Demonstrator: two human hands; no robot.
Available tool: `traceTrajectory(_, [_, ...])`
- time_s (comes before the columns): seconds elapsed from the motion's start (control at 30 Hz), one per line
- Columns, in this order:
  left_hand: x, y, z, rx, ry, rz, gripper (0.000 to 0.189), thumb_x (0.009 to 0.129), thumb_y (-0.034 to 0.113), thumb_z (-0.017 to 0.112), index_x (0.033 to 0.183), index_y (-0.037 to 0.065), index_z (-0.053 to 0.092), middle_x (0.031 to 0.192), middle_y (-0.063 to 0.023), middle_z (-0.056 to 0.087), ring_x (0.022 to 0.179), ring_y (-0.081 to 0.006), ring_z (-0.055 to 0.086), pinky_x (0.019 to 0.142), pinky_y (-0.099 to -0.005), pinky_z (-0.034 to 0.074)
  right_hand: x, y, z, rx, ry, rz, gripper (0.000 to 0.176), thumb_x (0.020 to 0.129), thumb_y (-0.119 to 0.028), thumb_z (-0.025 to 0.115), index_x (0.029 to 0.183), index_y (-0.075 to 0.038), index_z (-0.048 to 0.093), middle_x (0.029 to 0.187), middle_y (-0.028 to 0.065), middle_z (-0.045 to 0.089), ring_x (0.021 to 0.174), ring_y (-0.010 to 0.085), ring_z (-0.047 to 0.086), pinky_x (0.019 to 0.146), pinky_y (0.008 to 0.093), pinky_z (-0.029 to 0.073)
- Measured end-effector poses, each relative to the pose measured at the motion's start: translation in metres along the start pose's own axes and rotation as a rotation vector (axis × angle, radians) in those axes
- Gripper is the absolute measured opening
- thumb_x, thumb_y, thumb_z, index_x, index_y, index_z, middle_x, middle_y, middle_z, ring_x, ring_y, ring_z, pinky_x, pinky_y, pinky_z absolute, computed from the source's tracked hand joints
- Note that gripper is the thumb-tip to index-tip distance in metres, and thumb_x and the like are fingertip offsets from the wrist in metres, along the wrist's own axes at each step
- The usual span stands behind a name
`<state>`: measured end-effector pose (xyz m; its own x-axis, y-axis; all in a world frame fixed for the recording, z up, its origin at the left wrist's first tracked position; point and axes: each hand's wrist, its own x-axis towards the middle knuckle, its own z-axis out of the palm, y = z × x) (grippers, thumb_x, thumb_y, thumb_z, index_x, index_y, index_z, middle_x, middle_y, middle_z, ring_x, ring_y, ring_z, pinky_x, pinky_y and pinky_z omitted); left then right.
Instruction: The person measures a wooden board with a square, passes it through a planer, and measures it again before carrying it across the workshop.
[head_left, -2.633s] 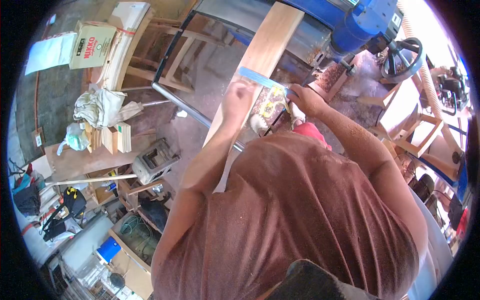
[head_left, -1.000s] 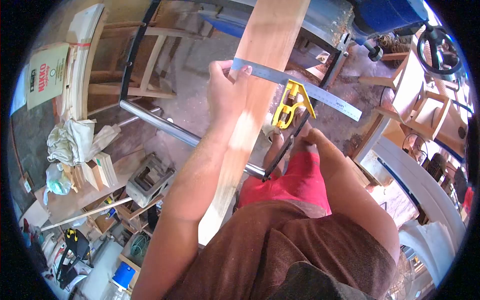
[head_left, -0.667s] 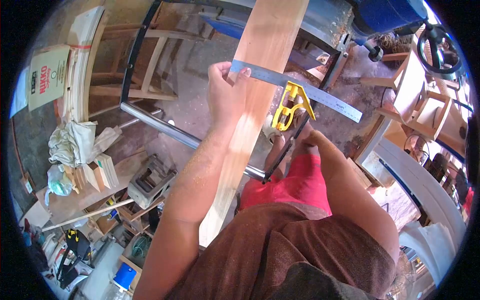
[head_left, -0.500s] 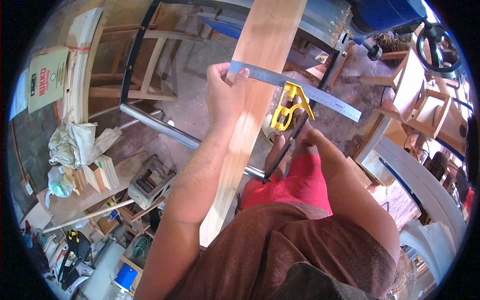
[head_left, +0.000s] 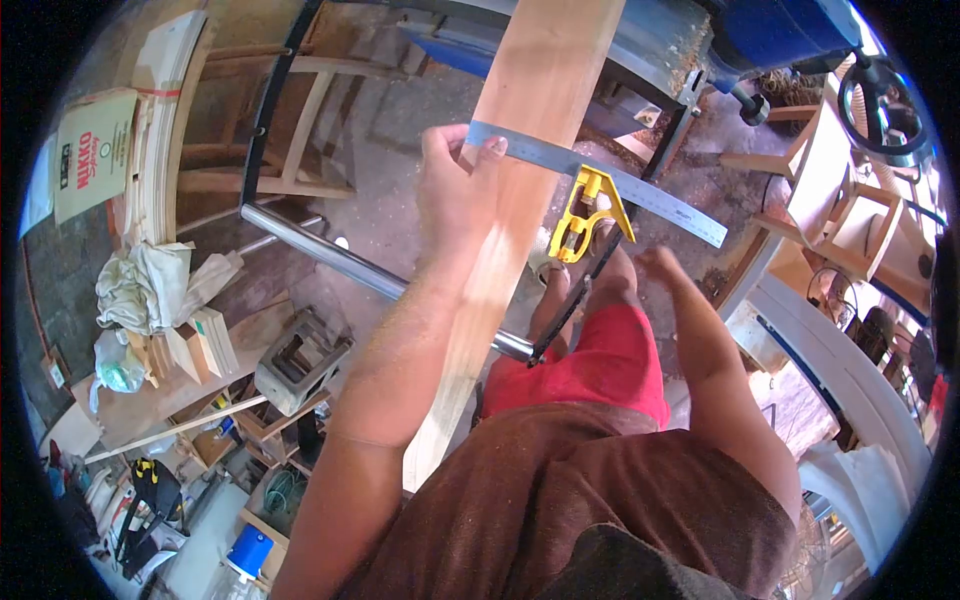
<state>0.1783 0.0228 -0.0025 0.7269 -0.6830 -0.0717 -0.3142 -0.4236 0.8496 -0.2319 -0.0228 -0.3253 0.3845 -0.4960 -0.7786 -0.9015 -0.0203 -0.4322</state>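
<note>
A long pale wooden board [head_left: 548,75] runs from the top of the view down past my left forearm. Across it lies the steel blade of a combination square [head_left: 592,222], its yellow head by the board's right edge. My left hand [head_left: 462,180] is closed at the board's left edge, thumb pressing the blade's end onto the wood, other fingers largely hidden. Beyond the board's right side, my right hand [head_left: 660,264] is below the blade and right of the yellow head, apart from both; its fingers are too small and unclear to read.
A metal roller bar [head_left: 325,255] on a black frame crosses under the board. At the top right stands a blue machine [head_left: 785,40] with a handwheel [head_left: 885,110]. Wooden frames [head_left: 850,225] stand at right. On the left are stacked boards, a cloth [head_left: 145,285] and a grey machine casing [head_left: 303,362].
My right hand has swung up and to the right, out from beside my leg. The board, square and left hand sit slightly further right in view, with the left hand's grip unchanged.
</note>
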Motion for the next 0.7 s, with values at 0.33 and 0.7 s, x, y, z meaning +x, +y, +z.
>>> traceTrajectory(0.33, [-0.002, -0.001, 0.002, -0.018, 0.044, -0.008, 0.042, 0.083, 0.022, 0.076, 0.108, -0.002, 0.053, 0.095, -0.0113, 0.063, 0.086, -0.0169, 0.060, 0.076, -0.0305, 0.049, -0.182, -0.253, -0.238, 0.201, 0.394, -0.609, 0.028, 0.096, -0.028, 0.056, 0.098, -0.001, 0.062, 0.082, 0.0074, 0.063, 0.080, 0.0220, 0.062, 0.072, 0.0330, 0.047])
traceTrajectory(0.7, [-0.001, 0.007, -0.003, 0.047, 0.071, -0.052, 0.042, 0.079, 0.024, 0.079, 0.104, -0.001, 0.055, 0.094, -0.0139, 0.064, 0.082, -0.0204, 0.061, 0.072, -0.0338, 0.050, -0.181, -0.316, -0.210, -0.052, 0.083, -0.526, 0.041, 0.091, -0.015, 0.059, 0.130, -0.005, 0.053, 0.117, 0.0176, 0.065, 0.107, 0.0280, 0.064, 0.089, 0.0361, 0.047])
